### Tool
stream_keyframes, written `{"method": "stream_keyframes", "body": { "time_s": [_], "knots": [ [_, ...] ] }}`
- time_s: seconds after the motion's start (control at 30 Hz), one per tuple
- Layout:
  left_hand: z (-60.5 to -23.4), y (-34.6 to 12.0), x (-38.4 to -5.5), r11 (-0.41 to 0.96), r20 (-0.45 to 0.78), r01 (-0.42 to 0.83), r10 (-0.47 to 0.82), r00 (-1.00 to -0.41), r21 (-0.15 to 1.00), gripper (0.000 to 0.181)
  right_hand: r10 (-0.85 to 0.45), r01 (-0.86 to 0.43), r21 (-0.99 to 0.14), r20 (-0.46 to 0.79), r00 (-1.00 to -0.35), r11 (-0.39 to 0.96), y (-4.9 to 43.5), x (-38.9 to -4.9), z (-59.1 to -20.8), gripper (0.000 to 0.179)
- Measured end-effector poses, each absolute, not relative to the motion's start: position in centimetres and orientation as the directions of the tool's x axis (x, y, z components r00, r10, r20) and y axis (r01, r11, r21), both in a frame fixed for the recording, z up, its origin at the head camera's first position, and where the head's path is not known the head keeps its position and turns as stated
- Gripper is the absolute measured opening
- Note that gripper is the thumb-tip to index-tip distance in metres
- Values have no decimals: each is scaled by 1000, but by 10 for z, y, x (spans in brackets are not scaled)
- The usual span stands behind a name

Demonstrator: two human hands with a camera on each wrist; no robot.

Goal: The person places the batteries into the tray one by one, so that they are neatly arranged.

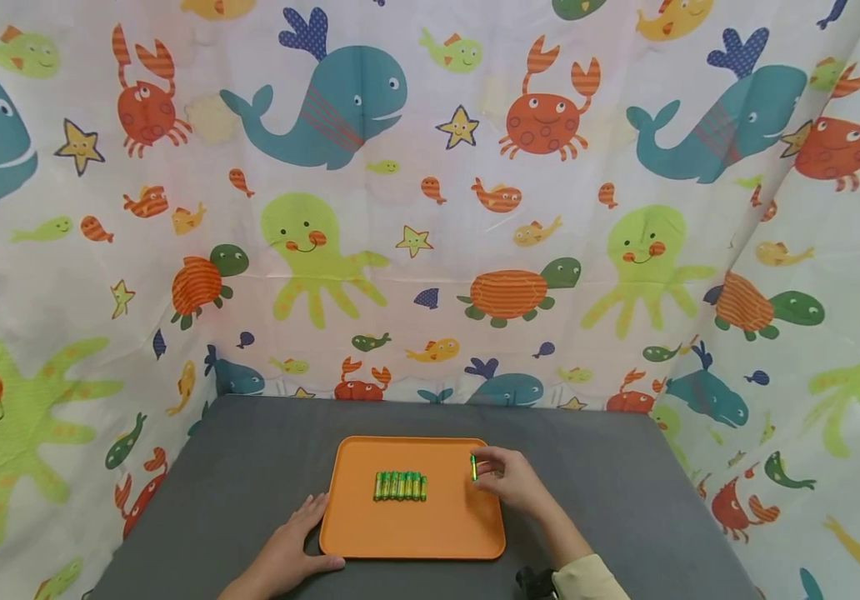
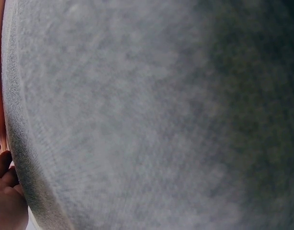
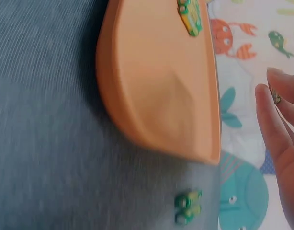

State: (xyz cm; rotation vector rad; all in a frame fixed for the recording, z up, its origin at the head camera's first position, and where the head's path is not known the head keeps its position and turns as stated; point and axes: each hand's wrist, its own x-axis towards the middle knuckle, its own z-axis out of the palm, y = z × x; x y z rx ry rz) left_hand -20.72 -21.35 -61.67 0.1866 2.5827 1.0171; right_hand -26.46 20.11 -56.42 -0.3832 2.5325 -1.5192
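An orange tray (image 1: 400,533) lies on the table, holding a row of several green batteries (image 1: 400,486) side by side. Thumb and fingertips of my right hand (image 1: 508,479) pinch one more green battery (image 1: 473,468), upright, over the tray's right side. In the right wrist view only an end of this battery (image 3: 276,97) shows between the fingers. My left hand (image 1: 287,542) rests at the tray's left edge, fingers extended along the rim and thumb by the near left corner. The left wrist view shows just part of that hand (image 2: 8,203) at its edge.
Two green batteries (image 3: 187,206) lie on the grey tabletop (image 3: 51,158) outside the tray, seen in the right wrist view. A white curtain (image 1: 430,208) printed with sea animals surrounds the table at the back and sides.
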Motion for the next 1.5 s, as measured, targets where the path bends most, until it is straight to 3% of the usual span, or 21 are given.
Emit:
{"method": "stream_keyframes", "body": {
  "time_s": [0.67, 1.1, 1.5],
  "knots": [
    [-622, -213, -209, 750, -284, -15, 233, -930, 662, 118, -355, -113, -905, -45, -934, 411, 146, -274, -577, 50],
    [-621, -213, -208, 741, -276, -10, 237, -932, 671, 118, -305, -100, -819, -94, -948, 565, 131, -282, -600, 47],
    [-623, -215, -209, 738, -269, 4, 250, -930, 674, 117, -325, -102, -799, -122, -938, 592, 124, -281, -595, 49]
  ]
}}
